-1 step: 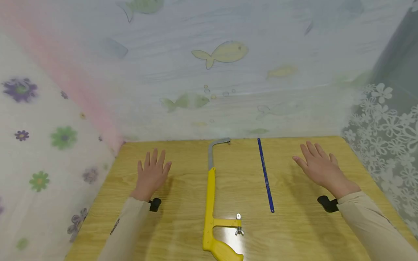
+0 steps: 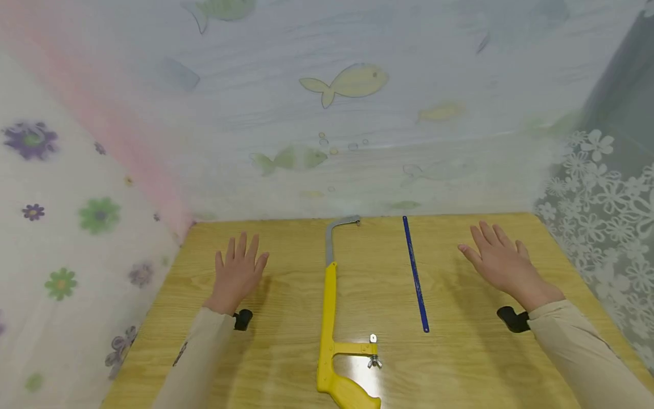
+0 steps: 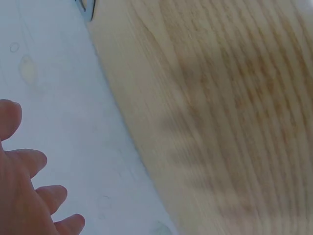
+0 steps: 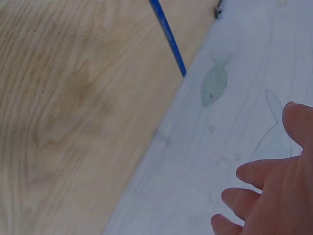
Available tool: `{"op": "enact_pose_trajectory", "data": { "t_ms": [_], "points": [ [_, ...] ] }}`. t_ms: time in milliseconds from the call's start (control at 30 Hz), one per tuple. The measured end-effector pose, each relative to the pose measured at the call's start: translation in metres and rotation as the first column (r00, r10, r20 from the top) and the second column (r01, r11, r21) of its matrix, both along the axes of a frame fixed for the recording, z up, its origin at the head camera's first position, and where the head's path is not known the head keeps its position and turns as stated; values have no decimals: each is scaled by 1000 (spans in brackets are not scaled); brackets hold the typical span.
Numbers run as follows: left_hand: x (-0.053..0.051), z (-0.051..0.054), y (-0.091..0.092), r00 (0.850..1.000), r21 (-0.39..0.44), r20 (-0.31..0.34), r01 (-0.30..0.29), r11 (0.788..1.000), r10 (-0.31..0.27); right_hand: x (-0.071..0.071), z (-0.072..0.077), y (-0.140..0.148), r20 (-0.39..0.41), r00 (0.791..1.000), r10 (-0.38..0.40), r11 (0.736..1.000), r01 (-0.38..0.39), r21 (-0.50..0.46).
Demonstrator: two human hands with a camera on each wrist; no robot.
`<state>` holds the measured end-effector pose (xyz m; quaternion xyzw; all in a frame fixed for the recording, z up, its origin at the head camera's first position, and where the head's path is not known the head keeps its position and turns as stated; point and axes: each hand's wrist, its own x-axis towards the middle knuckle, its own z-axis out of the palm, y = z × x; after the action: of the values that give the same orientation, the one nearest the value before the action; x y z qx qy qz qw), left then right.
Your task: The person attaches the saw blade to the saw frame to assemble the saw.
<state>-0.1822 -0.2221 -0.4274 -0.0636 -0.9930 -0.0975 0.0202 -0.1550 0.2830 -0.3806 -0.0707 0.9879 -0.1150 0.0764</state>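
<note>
One hacksaw frame (image 2: 328, 307), one wing nut (image 2: 374, 362), one blue blade (image 2: 415, 272), one desk (image 2: 286, 295). One left hand (image 2: 235, 278), one right hand (image 2: 506, 268). Two beige sleeves (image 2: 196, 358), two black wrist pieces (image 2: 243, 320). Printed fish (image 2: 360, 82): several, some too faint to count.

The wood-grained tabletop (image 2: 286, 295) bears two tools — a yellow hacksaw frame (image 2: 328, 307), its far end grey metal, and a slim blue blade (image 2: 416, 275) lying to its right — well apart.

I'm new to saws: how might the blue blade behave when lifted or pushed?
The blue blade looks thin and narrow, so it is probably light and may flex a little. Lying flat on the table, it seems unlikely to roll.
</note>
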Motion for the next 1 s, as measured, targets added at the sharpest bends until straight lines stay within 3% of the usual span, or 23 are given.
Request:
{"op": "enact_pose_trajectory", "data": {
  "t_ms": [400, 567, 667, 733, 833, 1000],
  "points": [
    [-3, 9, 9, 1000, -25, -20, 15, 1000, -15, 4, -2, 8, -19, 1000, -23, 1000, 23, 0],
    [-3, 2, 13, 997, 1, -65, 30, 1000, -30, 4, -7, 8, -65, 997, -37, 999, 37, -4],
    [-2, -7, 17, 994, 91, -91, 64, 994, -56, 3, -13, 6, -100, 994, -53, 998, 49, -39],
    [1, -12, 23, 994, 206, -82, 89, 975, -73, 2, -19, 5, -106, 992, -68, 994, 59, -93],
    [9, -20, 34, 994, 356, -39, 110, 928, -103, 3, -31, 3, -89, 991, -95, 975, 75, -207],
    [24, -33, 55, 991, 483, 11, 110, 869, -131, 7, -55, -3, -81, 986, -148, 935, 113, -335]
  ]
}}
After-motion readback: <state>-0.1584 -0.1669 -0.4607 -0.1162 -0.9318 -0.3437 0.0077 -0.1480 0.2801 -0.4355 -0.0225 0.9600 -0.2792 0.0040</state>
